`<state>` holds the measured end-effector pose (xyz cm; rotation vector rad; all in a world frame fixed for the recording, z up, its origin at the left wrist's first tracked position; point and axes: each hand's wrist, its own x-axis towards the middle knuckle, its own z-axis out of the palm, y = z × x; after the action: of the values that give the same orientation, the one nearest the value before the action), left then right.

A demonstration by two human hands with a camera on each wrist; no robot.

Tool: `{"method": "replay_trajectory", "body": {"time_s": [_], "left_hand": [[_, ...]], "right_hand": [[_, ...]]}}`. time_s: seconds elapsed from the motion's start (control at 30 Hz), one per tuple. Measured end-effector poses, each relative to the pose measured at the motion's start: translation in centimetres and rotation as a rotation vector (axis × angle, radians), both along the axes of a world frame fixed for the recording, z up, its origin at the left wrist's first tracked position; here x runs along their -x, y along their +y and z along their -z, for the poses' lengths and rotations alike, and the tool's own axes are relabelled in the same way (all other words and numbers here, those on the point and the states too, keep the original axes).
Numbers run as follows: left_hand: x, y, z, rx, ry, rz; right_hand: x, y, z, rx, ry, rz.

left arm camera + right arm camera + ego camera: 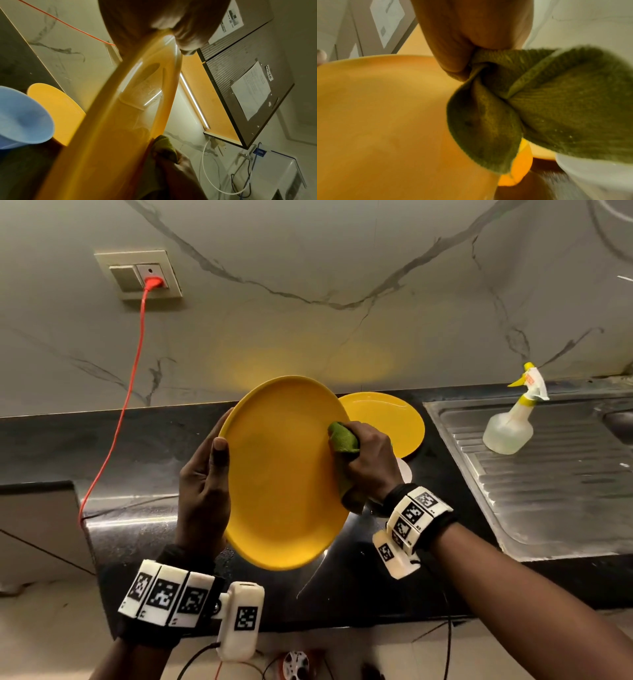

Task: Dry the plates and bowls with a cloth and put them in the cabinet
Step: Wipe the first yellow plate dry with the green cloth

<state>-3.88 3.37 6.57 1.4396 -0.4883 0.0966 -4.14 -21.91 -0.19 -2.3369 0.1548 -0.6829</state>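
Yellow plate (284,474) held tilted above the dark table (144,446), left hand (202,491) gripping its left rim, thumb on the face. Right hand (370,463) clenched on green cloth (342,440), pressed against the right rim. Second yellow plate (387,419) flat on the table behind.

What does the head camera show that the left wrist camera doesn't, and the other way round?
Only the head view shows the spray bottle on the steel sink drainboard, the wall socket with its orange plug, and both wristbands. Only the left wrist view shows a blue bowl on the counter, the wall cabinet with papers taped to it, and a light strip under it. Both show the left hand gripping the yellow plate, the green cloth held by the right hand at its rim, the second yellow plate and the orange cable.
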Motion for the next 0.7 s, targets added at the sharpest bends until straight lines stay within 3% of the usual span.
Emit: {"method": "replay_trajectory", "body": {"time_s": [0.13, 0.23, 0.53, 0.7], "left_hand": [[-0.4, -0.2, -0.5, -0.013, 0.007, -0.021], [-0.3, -0.4, -0.7, -0.023, -0.004, -0.024], [-0.7, -1.3, -0.2, -0.064, -0.057, -0.068], [-0.7, -2.9, -0.2, -0.081, -0.018, -0.067]], "right_hand": [[-1.1, -0.5, -3.0, 0.048, -0.157, -0.036], [-1.9, -0.6, -4.0, 0.085, -0.160, -0.094], [0.8, -0.9, 1.5, -0.008, 0.082, -0.127], [-0.5, -2.3, 0.7, -0.093, 0.026, -0.006]]}}
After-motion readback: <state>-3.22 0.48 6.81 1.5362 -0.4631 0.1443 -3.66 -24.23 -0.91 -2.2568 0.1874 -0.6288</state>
